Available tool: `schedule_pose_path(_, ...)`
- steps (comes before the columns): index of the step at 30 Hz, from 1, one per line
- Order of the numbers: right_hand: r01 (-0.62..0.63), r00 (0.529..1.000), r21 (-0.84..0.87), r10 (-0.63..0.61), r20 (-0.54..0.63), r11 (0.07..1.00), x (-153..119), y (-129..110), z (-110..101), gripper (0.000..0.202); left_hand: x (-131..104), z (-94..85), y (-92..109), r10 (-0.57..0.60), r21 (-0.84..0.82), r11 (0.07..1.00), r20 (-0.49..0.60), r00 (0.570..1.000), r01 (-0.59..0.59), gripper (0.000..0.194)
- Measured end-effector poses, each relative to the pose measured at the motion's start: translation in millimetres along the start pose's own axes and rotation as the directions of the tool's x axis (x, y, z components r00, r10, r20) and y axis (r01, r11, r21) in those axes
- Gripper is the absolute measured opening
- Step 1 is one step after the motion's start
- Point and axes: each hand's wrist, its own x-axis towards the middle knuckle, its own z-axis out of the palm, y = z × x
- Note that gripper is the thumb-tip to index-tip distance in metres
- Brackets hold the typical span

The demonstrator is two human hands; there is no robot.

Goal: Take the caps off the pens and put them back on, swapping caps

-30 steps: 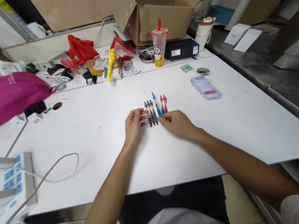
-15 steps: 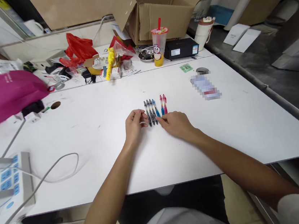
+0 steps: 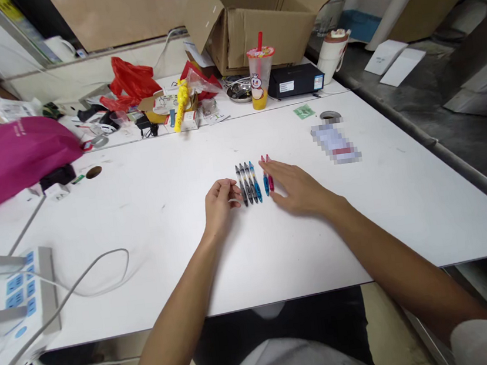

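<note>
Desk (image 3: 146,182) white, scuffed; open carton (image 3: 270,34) behind. Left fingers (image 3: 228,182) half-open by black pens (image 3: 249,192); right fingers (image 3: 274,168) extended over pink-topped pens (image 3: 271,184).

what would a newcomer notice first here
Probably the bulging magenta bag at the far left, then the crumpled red plastic bag at the back. Centrally, slim pens with black, blue and pink parts lie in a row on the white tabletop, beside the bare left hand and partly hidden by the bare right hand.
</note>
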Motion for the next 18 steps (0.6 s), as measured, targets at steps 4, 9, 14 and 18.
schedule_pose_path(4,0.002,0.993,-0.007,-0.001,0.116,1.0,-2.6,1.4,4.3,0.078,-0.1,0.0,-0.3,0.007,0.002,1.0,-0.003,1.0,-0.007,0.017)
schedule_pose_path(9,-0.033,0.994,0.001,0.032,0.103,0.999,-2.8,-1.8,5.0,0.074,0.5,0.2,-0.3,-0.007,0.003,1.0,-0.008,1.0,0.007,0.016)
schedule_pose_path(14,-0.003,0.999,0.007,0.003,0.045,1.0,-0.5,-4.5,2.5,0.061,1.4,-0.7,-0.9,-0.009,0.001,1.0,0.002,1.0,0.009,0.017)
schedule_pose_path(18,0.079,0.994,0.083,-0.072,-0.083,0.993,2.8,-0.4,2.0,0.036,1.4,-0.6,-0.9,-0.001,0.0,1.0,0.004,1.0,0.001,0.017)
